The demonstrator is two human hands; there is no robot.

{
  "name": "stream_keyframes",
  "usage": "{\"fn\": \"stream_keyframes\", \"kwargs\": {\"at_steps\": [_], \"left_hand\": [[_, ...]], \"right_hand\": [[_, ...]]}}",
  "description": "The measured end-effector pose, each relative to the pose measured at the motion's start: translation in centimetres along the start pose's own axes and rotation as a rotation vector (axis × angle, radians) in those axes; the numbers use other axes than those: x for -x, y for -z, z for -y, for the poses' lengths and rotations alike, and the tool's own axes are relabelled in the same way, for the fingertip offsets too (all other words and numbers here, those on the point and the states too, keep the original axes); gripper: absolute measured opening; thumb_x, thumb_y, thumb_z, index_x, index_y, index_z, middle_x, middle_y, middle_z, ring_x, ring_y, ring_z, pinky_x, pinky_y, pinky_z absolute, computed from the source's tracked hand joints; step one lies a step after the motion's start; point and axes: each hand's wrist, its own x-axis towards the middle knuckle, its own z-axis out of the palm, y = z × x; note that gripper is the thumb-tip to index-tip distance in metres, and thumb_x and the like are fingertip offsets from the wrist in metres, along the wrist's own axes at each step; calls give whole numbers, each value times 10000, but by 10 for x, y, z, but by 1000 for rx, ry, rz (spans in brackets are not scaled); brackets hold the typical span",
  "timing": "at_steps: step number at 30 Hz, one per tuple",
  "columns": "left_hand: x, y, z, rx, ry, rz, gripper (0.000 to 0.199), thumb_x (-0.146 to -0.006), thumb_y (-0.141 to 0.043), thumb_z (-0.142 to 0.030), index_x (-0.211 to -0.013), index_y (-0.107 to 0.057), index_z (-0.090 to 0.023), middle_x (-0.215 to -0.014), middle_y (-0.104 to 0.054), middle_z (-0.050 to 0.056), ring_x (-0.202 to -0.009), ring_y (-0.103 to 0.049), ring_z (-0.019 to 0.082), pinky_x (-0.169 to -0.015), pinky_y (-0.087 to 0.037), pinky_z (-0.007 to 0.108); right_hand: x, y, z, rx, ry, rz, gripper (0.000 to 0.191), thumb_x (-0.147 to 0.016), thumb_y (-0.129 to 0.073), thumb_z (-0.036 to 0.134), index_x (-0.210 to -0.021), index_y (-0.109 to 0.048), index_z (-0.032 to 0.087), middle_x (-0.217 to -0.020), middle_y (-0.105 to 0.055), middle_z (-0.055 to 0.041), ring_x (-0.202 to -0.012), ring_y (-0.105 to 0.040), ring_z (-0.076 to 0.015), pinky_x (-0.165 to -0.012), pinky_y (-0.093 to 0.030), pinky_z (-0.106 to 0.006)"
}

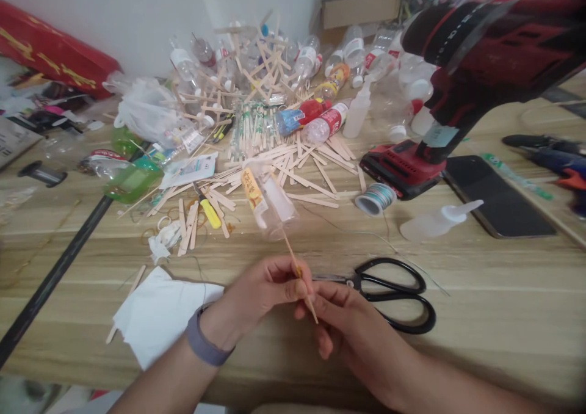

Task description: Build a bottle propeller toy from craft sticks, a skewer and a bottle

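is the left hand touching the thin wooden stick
Touching. The head view shows the left hand pinching the thin wooden stick between thumb and fingers, with a length of the stick showing beyond the grip.

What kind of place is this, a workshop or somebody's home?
Probably a craft or hobby workspace, though whether it is in a home I can't tell: a red and black power drill, black-handled scissors and loose flat wooden sticks share a wood-grain table.
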Motion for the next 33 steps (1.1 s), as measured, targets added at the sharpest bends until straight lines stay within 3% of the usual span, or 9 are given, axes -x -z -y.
{"fn": "stream_keyframes", "kwargs": {"at_steps": [4,8,11,16,21,26,30,33], "left_hand": [[-1,-2,2,-82,-65,-12,294,-692,-792,-395,-660,-644,-143,-794,-480,-12,-631,-480,74,-622,-411,209],[-1,-1,3,-118,-117,-27,298,-704,-781,-405,-655,-652,-141,-866,-470,3,-682,-482,83,-650,-421,207],[0,-2,3,-19,-124,-26,276,-732,-764,-387,-699,-629,-148,-781,-490,-10,-641,-496,86,-617,-404,207],[3,-6,2,40,-207,-110,270,-770,-737,-367,-685,-607,-146,-697,-551,-10,-613,-489,89,-607,-381,208],[4,-6,-1,-33,-219,-180,235,-825,-685,-346,-718,-617,-148,-671,-607,-1,-627,-524,94,-622,-392,208],[4,-6,-2,-22,-127,-177,249,-806,-703,-356,-746,-589,-144,-668,-645,6,-567,-532,75,-541,-389,187],[5,-7,0,-17,-15,-144,321,-763,-732,-415,-739,-568,-139,-616,-634,0,-499,-531,69,-472,-389,178],[6,-7,2,-3,32,-152,343,-736,-751,-423,-733,-562,-137,-630,-638,3,-503,-554,73,-468,-413,178]], "right_hand": [[-1,1,-2,-247,-84,3,243,-645,-844,288,-691,-668,128,-480,-471,76,-420,-351,-20,-439,-319,-132],[1,1,-1,-349,-93,14,201,-661,-817,233,-689,-645,134,-559,-472,65,-467,-360,-27,-425,-291,-126],[4,0,-1,-368,-62,89,161,-695,-771,224,-724,-625,161,-647,-508,56,-491,-388,-36,-434,-303,-140],[7,0,-7,-340,-86,259,135,-712,-699,246,-711,-574,194,-592,-504,55,-459,-388,-65,-452,-344,-186],[7,2,-10,-294,-26,222,271,-752,-670,410,-650,-553,188,-508,-439,57,-454,-327,-80,-462,-325,-201],[5,8,13,171,169,-1,473,-828,-549,520,-501,-511,180,-432,-360,55,-432,-313,-84,-460,-262,-234],[5,14,36,853,264,-69,490,-868,-433,441,-445,-456,195,-396,-349,39,-395,-283,-87,-435,-206,-262],[6,17,44,1404,528,-177,434,-820,-467,296,-414,-363,182,-409,-311,37,-414,-238,-78,-452,-154,-270]]}}
